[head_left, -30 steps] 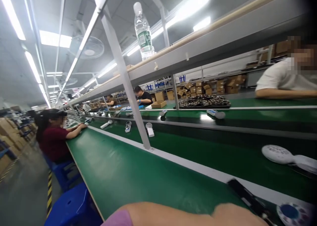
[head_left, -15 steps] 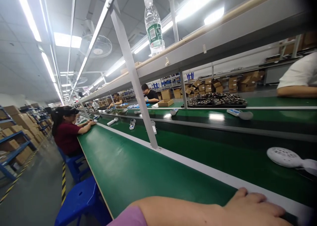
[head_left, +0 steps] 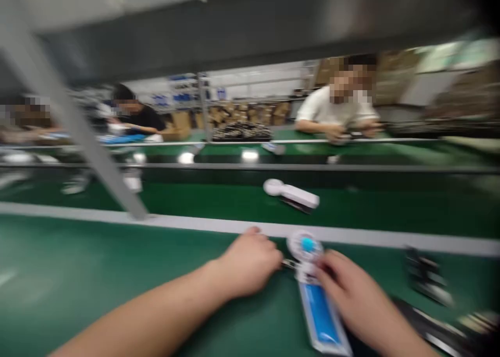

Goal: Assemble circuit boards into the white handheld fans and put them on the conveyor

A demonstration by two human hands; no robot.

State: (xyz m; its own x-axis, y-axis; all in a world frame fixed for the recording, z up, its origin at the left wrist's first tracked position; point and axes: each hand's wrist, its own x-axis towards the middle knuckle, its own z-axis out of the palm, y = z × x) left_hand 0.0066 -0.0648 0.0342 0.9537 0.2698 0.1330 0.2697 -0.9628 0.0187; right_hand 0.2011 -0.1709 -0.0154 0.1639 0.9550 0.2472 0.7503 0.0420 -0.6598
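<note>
A white handheld device [head_left: 322,315] with a round head, a light-blue centre and a blue handle panel lies on the green work surface. My right hand [head_left: 347,289] grips it near its neck, thumb and fingers pressed round it. To its left is my left hand [head_left: 250,263], closed, with a small dark and shiny piece at its fingertips beside the device's neck; motion blur hides what that piece is. Beyond the pale divider rests another white device [head_left: 292,194] on the green belt.
Dark parts [head_left: 427,276] lie at the right, near a black tray-like object [head_left: 433,328]. A slanted grey post [head_left: 78,117] rises at the left from the pale divider [head_left: 219,225]. A shelf hangs overhead. Across the belt, several people sit working.
The view has swung right and down. My left hand, spread on the divider before, is now closed beside the device. My right hand and the blue-panelled device have come into view.
</note>
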